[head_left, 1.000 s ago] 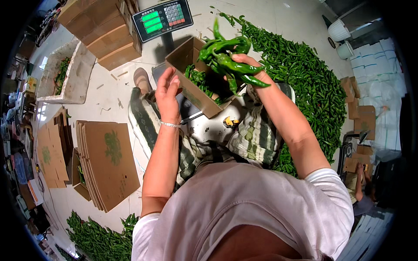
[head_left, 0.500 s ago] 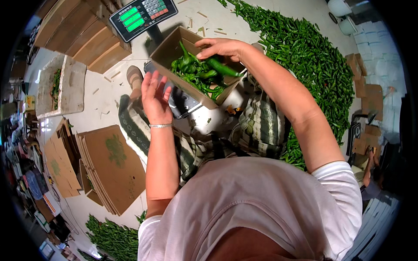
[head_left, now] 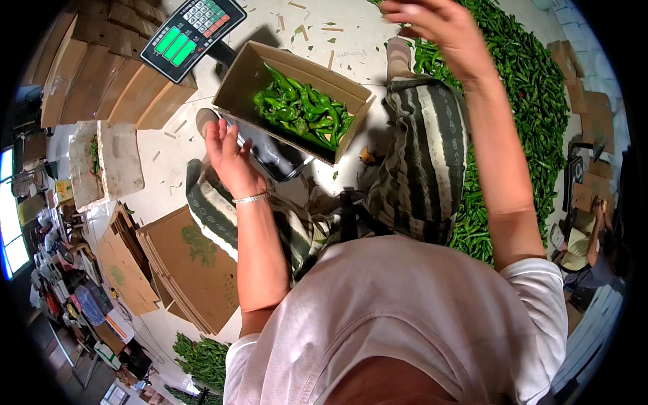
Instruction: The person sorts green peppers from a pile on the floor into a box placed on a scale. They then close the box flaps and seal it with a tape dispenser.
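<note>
A cardboard box with green peppers lying in its bottom rests on the platform of a weighing scale between my knees. My left hand is raised just off the box's near left side, empty, its fingers apart. Up at the right, my right hand hangs near the edge of a large heap of green peppers. Its fingers are stretched out and slightly blurred, and nothing shows in them. The scale's display head, with green lit windows and a keypad, stands beyond the box on the left.
Stacked cardboard boxes stand at the far left, with a white foam box nearer. Flattened cartons lie by my left leg. Another pepper heap is behind at lower left. A person is at the right edge.
My right hand has left the box and swung right toward the large heap; the long pepper beneath its fingers now lies out of its reach. My left hand stays by the box.
</note>
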The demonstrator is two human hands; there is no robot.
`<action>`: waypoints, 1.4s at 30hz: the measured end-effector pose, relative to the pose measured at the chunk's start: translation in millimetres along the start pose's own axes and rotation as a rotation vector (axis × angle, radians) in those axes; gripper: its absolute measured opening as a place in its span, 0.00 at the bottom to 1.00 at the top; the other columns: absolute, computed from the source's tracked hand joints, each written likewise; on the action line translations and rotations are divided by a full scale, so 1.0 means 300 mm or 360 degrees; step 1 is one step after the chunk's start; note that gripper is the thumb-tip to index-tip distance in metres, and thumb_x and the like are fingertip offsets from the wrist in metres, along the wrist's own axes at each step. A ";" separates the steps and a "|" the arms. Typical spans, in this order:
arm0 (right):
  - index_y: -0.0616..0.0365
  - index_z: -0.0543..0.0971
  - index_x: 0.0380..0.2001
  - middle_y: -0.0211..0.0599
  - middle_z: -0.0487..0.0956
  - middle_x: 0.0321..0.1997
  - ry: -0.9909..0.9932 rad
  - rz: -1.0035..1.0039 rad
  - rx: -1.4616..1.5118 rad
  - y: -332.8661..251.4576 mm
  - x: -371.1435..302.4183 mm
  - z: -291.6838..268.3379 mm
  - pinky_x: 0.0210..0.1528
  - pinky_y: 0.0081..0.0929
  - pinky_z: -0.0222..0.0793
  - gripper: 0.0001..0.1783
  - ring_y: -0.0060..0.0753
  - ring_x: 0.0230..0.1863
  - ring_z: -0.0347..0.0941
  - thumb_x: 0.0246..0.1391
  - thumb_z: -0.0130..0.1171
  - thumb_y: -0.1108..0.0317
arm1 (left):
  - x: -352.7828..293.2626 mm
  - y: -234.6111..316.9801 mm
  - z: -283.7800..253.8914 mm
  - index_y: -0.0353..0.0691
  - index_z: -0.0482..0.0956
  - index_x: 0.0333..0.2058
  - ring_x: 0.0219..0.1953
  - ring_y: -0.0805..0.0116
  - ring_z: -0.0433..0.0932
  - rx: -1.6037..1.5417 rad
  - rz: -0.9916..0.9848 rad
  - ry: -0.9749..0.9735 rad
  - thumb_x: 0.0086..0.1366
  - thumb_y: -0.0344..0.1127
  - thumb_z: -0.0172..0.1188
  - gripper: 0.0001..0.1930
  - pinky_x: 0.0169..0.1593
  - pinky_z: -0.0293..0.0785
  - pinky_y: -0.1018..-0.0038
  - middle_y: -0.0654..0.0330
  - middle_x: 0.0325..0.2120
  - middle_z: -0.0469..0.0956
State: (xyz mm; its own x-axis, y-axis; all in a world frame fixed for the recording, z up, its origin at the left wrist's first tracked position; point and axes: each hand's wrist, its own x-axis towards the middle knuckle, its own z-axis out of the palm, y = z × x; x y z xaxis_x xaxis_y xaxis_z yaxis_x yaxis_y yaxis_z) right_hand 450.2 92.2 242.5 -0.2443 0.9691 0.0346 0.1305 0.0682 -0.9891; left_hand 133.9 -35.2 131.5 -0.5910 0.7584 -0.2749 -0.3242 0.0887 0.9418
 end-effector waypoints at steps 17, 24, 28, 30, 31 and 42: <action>0.59 0.78 0.32 0.34 0.78 0.25 0.1560 0.1444 -0.0160 1.169 -1.756 -0.605 0.22 0.26 0.62 0.13 0.31 0.22 0.70 0.45 0.45 0.81 | 0.033 -0.205 -0.115 0.32 0.61 0.57 0.42 0.48 0.75 0.0384 -0.0047 -0.0262 0.59 0.24 0.46 0.25 0.44 0.78 0.55 0.44 0.48 0.70; 0.50 0.80 0.36 0.45 0.80 0.33 0.1778 0.1629 -0.1229 1.078 -1.771 -0.622 0.41 0.36 0.70 0.10 0.50 0.37 0.76 0.51 0.54 0.62 | 0.232 -0.197 0.028 0.31 0.67 0.50 0.37 0.53 0.77 0.0778 -0.0142 -0.0421 0.59 0.30 0.52 0.20 0.41 0.78 0.60 0.48 0.43 0.74; 0.49 0.78 0.40 0.44 0.78 0.41 0.1809 0.1604 -0.1410 1.088 -1.700 -0.760 0.44 0.39 0.70 0.12 0.50 0.43 0.74 0.52 0.53 0.64 | 0.346 -0.192 -0.137 0.29 0.73 0.47 0.37 0.56 0.76 0.0986 -0.0236 -0.0325 0.58 0.31 0.54 0.19 0.43 0.75 0.63 0.53 0.41 0.76; 0.49 0.77 0.43 0.42 0.77 0.46 0.1709 0.1801 -0.1569 1.118 -1.688 -0.810 0.46 0.40 0.70 0.14 0.49 0.47 0.72 0.52 0.51 0.66 | 0.331 -0.188 -0.140 0.30 0.75 0.46 0.37 0.57 0.76 0.0886 -0.0238 -0.0307 0.57 0.32 0.54 0.18 0.42 0.74 0.64 0.53 0.40 0.77; 0.48 0.76 0.45 0.41 0.76 0.47 0.1623 0.1917 -0.1605 1.134 -1.680 -0.839 0.47 0.40 0.70 0.15 0.48 0.49 0.71 0.52 0.50 0.67 | 0.358 -0.193 -0.167 0.29 0.75 0.45 0.37 0.57 0.76 0.0943 -0.0202 -0.0272 0.57 0.33 0.54 0.18 0.42 0.74 0.64 0.53 0.38 0.77; 0.44 0.56 0.62 0.47 0.77 0.42 0.1770 0.2163 -0.1340 1.182 -1.545 -0.785 0.40 0.44 0.72 0.37 0.51 0.41 0.76 0.48 0.57 0.66 | 0.466 -0.170 -0.214 0.24 0.78 0.36 0.31 0.65 0.75 0.2022 0.0272 -0.0353 0.59 0.34 0.53 0.15 0.38 0.73 0.71 0.55 0.31 0.78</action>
State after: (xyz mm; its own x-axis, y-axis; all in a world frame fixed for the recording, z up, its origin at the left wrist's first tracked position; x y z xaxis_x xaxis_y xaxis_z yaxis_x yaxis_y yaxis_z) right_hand 836.0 -277.0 -90.6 0.9748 0.1363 -0.1767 0.1138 -0.9847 -0.1318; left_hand 20.6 24.8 32.6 -0.3816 0.8999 -0.2110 0.7367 0.4340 0.5186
